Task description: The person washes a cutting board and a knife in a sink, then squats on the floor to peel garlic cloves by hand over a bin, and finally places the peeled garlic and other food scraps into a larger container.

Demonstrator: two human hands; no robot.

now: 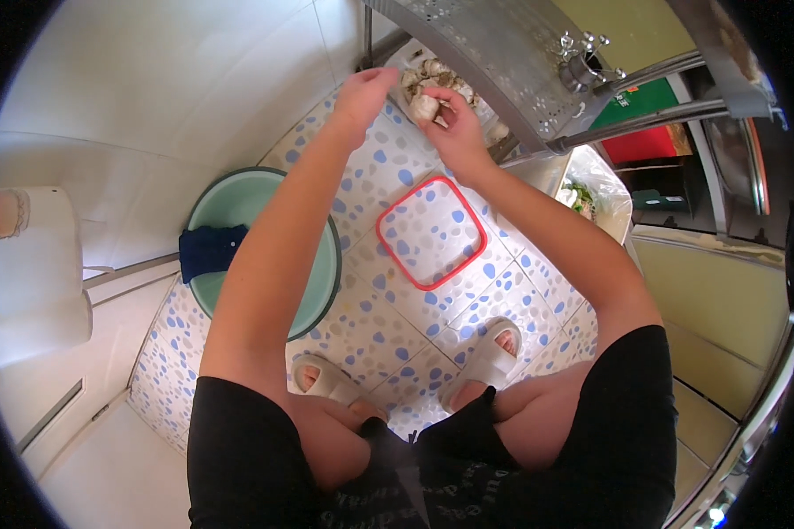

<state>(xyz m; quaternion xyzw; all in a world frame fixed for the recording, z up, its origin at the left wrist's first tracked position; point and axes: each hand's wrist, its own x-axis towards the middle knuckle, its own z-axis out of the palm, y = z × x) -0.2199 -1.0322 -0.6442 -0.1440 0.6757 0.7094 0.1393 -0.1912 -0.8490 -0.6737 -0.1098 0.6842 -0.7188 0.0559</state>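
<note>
At the top of the head view, my right hand (462,135) grips a whitish garlic bulb (425,108) between thumb and fingers. Behind it, more garlic bulbs (435,68) with soil on their skins lie in a clear plastic container (402,106), partly beneath a metal rack shelf. My left hand (362,99) is at the container's left side, thumb and fingertips close together. Whether it pinches the rim or anything small cannot be made out. Flat on the tiled floor, below both hands, is a clear lid with a red rim (430,289).
The metal rack (503,73) overhangs the container. Left of the lid stands a green basin (336,264) with a dark blue cloth (208,253) over its rim. A lined bin (612,192) holding green scraps is at right. My sandalled feet (483,364) rest on the tiles.
</note>
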